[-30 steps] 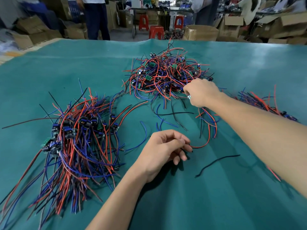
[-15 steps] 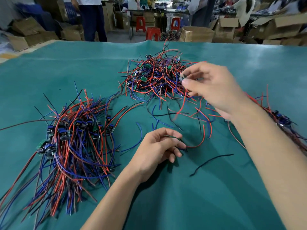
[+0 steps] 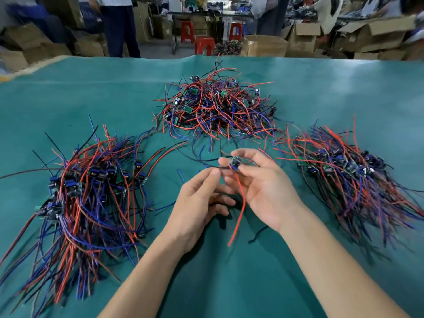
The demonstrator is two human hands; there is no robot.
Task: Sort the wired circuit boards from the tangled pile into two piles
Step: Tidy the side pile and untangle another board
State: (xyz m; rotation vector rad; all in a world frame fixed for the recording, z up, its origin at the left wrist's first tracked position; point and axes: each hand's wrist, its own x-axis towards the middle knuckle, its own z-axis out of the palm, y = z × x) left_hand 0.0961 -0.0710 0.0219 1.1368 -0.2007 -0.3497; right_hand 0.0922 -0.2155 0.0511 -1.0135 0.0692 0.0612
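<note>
Right hand [image 3: 263,189] pinching small circuit board [image 3: 235,162] at fingertips, red wire [image 3: 239,210] dangling below. Left hand [image 3: 202,198] pinching its black wire [image 3: 221,167] just beside. Held above green mat [image 3: 218,283], between left pile [image 3: 91,187] and right pile [image 3: 348,171]; tangled pile [image 3: 218,106] beyond.

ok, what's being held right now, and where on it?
Right hand pinches a small blue-and-green wired circuit board by its body; left hand pinches its black wire.

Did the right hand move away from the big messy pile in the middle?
Yes. The right hand, pinching a circuit board, has come back from the tangled pile toward the person and now sits beside the left hand.
</note>
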